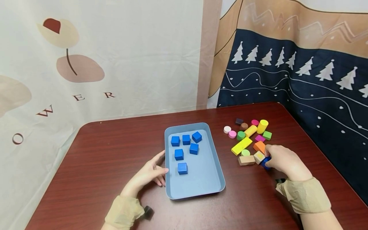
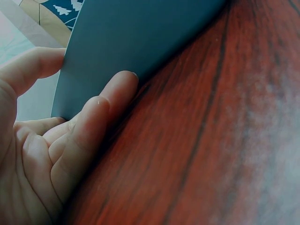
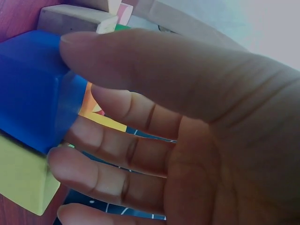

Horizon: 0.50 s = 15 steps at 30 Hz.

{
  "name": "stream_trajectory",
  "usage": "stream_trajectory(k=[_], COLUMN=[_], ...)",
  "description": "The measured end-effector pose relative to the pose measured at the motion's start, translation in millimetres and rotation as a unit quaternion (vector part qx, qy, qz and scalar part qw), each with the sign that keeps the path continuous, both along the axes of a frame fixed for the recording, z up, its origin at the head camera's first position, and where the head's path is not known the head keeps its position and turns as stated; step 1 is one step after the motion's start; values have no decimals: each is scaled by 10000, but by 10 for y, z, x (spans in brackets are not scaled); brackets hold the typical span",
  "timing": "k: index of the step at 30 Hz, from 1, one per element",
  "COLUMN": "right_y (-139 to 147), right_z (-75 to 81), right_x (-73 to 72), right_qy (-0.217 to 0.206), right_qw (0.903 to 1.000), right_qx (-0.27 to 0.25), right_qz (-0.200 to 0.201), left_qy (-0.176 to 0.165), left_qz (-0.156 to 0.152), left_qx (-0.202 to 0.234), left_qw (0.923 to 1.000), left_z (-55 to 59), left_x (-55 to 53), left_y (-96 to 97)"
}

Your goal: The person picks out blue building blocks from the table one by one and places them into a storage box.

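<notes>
My right hand reaches down at the right of the table, its thumb and fingers around a blue cube. The right wrist view shows the thumb over one edge of that blue cube, with fingertips along its other side. Beside the left wall of a blue-grey tray is my left hand. Its thumb is at the rim, and the other fingers rest along the tray's outer wall. Several blue cubes lie in the tray, mostly in its far and left parts.
Coloured blocks cluster around my right hand: a wooden block, a pale cube, an orange block, a yellow bar and a yellow cylinder. Hanging cloths border the table's back and right side.
</notes>
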State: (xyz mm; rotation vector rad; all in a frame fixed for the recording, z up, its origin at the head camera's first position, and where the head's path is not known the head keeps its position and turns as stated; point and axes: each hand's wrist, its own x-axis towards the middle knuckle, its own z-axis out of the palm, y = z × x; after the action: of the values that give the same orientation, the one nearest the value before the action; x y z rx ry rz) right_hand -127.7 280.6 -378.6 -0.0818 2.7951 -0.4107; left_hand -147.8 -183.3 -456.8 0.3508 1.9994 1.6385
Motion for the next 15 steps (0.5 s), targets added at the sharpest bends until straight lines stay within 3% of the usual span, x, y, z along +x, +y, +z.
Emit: stream_trajectory(k=[15], right_y=[-17], right_z=[82], right_x=[29], right_qy=[36], right_qw=[10000], right_qx=[8], right_qz=[81], left_qy=[36], left_qz=[-83], left_qx=[96], left_qw=[9999], left_z=[15], left_x=[7], left_y=[0])
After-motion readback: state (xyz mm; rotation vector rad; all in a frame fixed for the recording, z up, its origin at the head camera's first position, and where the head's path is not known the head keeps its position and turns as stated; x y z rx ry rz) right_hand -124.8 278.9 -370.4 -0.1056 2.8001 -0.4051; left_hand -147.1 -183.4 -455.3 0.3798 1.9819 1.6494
